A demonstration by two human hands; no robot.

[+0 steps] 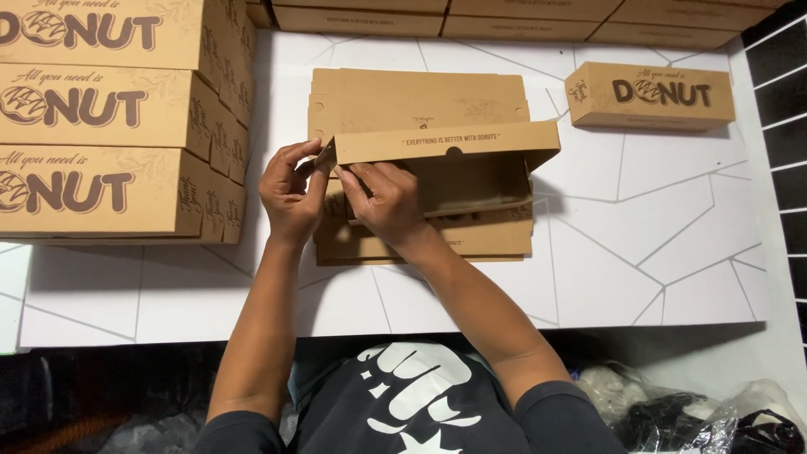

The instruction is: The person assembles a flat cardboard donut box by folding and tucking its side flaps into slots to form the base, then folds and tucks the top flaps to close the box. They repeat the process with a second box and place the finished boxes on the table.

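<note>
Half-folded brown cardboard box (pixel 458 172): light, thin, creases easily; best held at corner folds. Left hand (pixel 290 192) and right hand (pixel 382 200) both pinch its left end flap.

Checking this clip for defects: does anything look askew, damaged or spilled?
Nothing stands out. Both hands, left and right, pinch the left corner of a half-folded brown box atop flat blanks; the finished boxes are stacked squarely.

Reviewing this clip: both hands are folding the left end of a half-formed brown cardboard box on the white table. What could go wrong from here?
1. The left hand and right hand pinch only the left corner of the half-formed box; its right end is free and might spring open.
2. It sits on a stack of flat blanks, which could slide under pressure.
3. The thin corner flap might crease or tear.
</note>
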